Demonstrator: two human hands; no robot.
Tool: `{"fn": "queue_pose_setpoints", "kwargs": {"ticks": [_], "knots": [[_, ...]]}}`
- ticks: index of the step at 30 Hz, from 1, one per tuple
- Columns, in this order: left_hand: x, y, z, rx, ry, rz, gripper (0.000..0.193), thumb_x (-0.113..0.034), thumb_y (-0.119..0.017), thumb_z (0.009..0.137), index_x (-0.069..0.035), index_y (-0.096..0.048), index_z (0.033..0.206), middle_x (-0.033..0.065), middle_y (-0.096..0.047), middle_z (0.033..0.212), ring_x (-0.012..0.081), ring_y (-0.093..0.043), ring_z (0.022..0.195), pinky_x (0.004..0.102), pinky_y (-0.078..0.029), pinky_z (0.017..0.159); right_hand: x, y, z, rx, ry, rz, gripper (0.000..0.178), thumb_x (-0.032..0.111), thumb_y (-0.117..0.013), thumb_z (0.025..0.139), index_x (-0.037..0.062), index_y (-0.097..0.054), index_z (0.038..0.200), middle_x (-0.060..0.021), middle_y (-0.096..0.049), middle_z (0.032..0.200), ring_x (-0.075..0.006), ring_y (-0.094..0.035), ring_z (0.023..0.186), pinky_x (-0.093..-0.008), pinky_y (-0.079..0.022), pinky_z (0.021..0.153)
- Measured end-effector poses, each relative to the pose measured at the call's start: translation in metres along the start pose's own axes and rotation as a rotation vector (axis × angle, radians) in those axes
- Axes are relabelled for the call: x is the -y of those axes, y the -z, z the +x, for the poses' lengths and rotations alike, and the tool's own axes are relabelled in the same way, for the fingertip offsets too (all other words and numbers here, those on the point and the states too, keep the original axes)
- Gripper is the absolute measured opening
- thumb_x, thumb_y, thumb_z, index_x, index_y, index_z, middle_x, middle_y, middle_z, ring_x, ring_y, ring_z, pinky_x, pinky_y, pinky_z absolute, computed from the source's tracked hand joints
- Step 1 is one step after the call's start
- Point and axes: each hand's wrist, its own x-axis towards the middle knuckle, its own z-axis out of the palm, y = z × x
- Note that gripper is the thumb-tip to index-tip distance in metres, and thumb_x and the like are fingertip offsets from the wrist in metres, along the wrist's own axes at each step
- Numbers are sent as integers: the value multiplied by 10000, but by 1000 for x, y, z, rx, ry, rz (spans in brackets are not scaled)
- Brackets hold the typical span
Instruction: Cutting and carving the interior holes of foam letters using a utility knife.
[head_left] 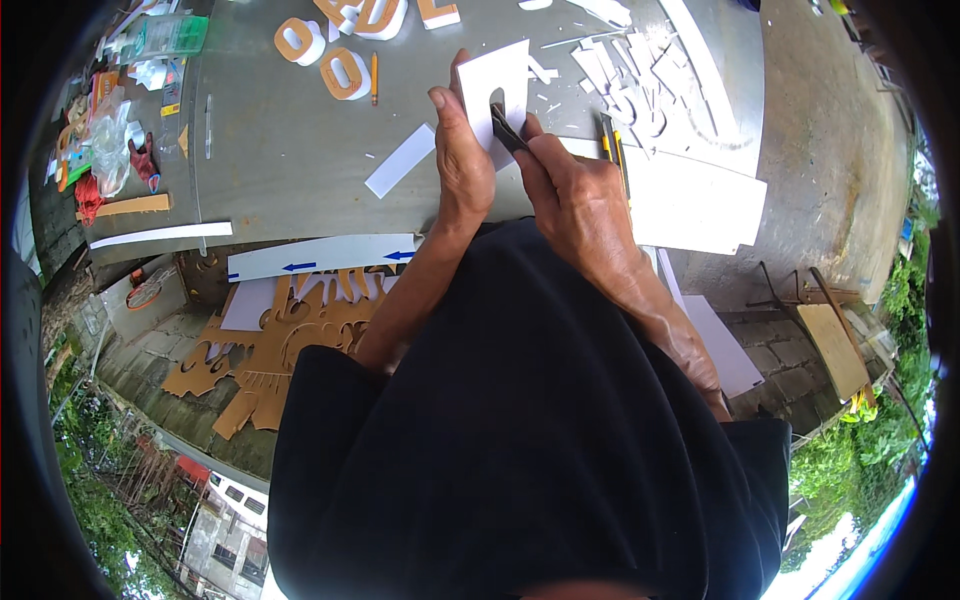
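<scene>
My left hand [463,165] holds a white board piece [513,85] upright, thumb raised along its left edge. A narrow rounded slot shows in that piece. My right hand [580,195] is closed round a dark, slim tool [507,132] whose tip reaches into the slot; its exact kind is not clear. Just right of my right hand lies a yellow and black cutter knife [618,160]. Below and left of the held piece, a white strip [400,160] lies on the grey table [290,150].
Brown-faced letters with white sides [345,75] and a pencil [375,78] lie at the far left-centre. White offcuts [640,85] and a large white sheet [700,195] are on the right. A green bottle [165,37] and plastic bag [108,140] sit far left. Cut brown sheets [265,350] lie below the table edge.
</scene>
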Motion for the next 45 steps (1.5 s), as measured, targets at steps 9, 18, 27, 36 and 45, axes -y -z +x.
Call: {"fn": "queue_pose_setpoints", "kwargs": {"ticks": [9,18,27,36,45], "knots": [[-2,-4,7,-87,-99,131,848,-677,-133,1027,-31,-271,1558,118,-627,1115,201,-642,969,315,-509,881,1,5,6,38,32,-12,162,90,-666,914,-28,-613,1011,-209,-671,711,-375,-650,534,-437,-507,482],[-6,-8,6,-146,-123,62,695,-644,-213,1046,-81,-480,1353,64,-601,1188,192,-611,1073,342,-483,945,1,4,8,31,61,-13,197,95,-666,912,-20,-619,1066,-187,-620,592,-381,-645,537,-450,-495,487],[-8,-5,9,-182,-119,73,806,-631,-127,1050,-17,-329,1531,138,-630,1141,203,-626,1039,316,-479,937,6,5,12,13,78,-11,122,89,-661,915,-5,-584,915,-187,-610,591,-382,-642,535,-447,-502,489],[-16,-8,10,-122,-157,162,845,-650,-137,1039,12,-318,1532,163,-694,916,197,-675,784,309,-537,786,4,10,3,41,126,-223,111,83,-650,917,16,-562,907,-152,-658,652,-336,-661,533,-433,-516,476],[-20,-1,11,-108,-62,-3,772,-708,-164,1005,-47,-480,1248,155,-674,860,238,-671,727,351,-560,675,18,31,3,13,-6,-159,130,122,-647,944,33,-559,908,-150,-686,694,-316,-651,500,-416,-502,446]]}}
